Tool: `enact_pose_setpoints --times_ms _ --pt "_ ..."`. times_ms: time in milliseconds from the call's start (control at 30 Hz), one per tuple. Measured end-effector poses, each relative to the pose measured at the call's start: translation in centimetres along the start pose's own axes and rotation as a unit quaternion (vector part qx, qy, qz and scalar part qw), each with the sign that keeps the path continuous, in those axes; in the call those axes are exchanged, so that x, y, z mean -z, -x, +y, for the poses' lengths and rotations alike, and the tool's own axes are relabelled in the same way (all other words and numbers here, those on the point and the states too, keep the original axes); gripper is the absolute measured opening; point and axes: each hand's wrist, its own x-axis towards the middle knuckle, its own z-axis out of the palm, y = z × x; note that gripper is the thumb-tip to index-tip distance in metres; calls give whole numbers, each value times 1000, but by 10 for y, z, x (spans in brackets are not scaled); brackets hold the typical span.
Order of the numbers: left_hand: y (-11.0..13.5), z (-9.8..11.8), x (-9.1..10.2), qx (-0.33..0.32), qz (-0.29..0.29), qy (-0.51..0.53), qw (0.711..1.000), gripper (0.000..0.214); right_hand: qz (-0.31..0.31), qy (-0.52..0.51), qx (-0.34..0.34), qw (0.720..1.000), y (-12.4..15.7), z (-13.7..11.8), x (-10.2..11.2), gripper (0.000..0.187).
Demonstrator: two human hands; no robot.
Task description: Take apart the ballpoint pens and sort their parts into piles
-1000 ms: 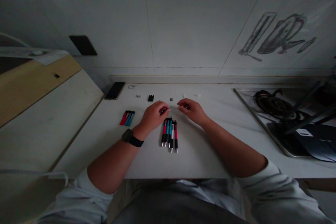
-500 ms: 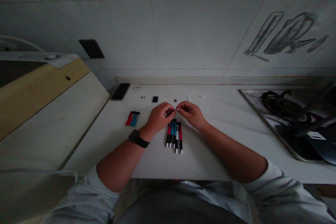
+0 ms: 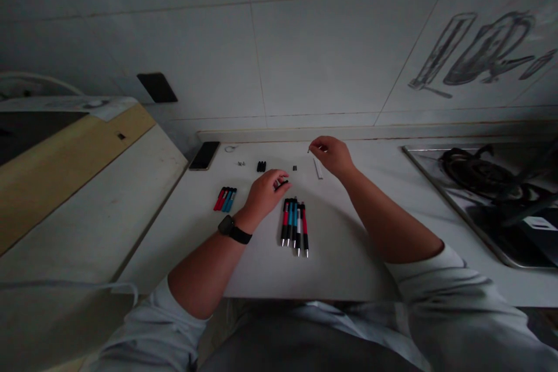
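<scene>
My left hand (image 3: 267,192) is closed over the counter, thumb and fingers around a dark pen part (image 3: 281,185). Farther back, my right hand (image 3: 332,156) pinches something tiny at its fingertips, too small to name. Thin white sticks (image 3: 318,168) lie just below that hand. Several assembled pens (image 3: 295,224) in red, blue and white with black grips rest in a row in front of my left hand. To its left are red and blue pen barrels (image 3: 225,199). Behind it sit short black tubes (image 3: 261,166), small dark pieces (image 3: 294,168) and little metal bits (image 3: 241,163).
A phone (image 3: 204,156) lies at the counter's back left, beside a thin ring (image 3: 230,149). A gas stove (image 3: 471,203) is set into the right side. On the left stands a large white and wooden box-like piece (image 3: 143,180). The tiled wall (image 3: 314,58) closes off the back.
My right hand has left my left hand and moved back and right, over the white sticks. My left hand stays near its place with the dark pen part. The view has shifted slightly.
</scene>
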Motion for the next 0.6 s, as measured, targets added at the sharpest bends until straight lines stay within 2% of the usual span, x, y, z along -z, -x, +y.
enact_pose_setpoints --times_ms 133,300,400,600 --pt "0 -2 -1 14 -9 1 1000 21 -21 81 -27 996 -11 5 -21 16" --pt "-1 -2 1 17 -11 2 1000 20 -92 174 -32 980 0 7 -46 23" --pt "-1 -3 1 21 -14 -2 1000 19 -121 209 -29 970 4 8 -53 26" --pt "-2 -6 1 27 -14 -11 999 20 -138 234 -23 962 3 11 -60 29"
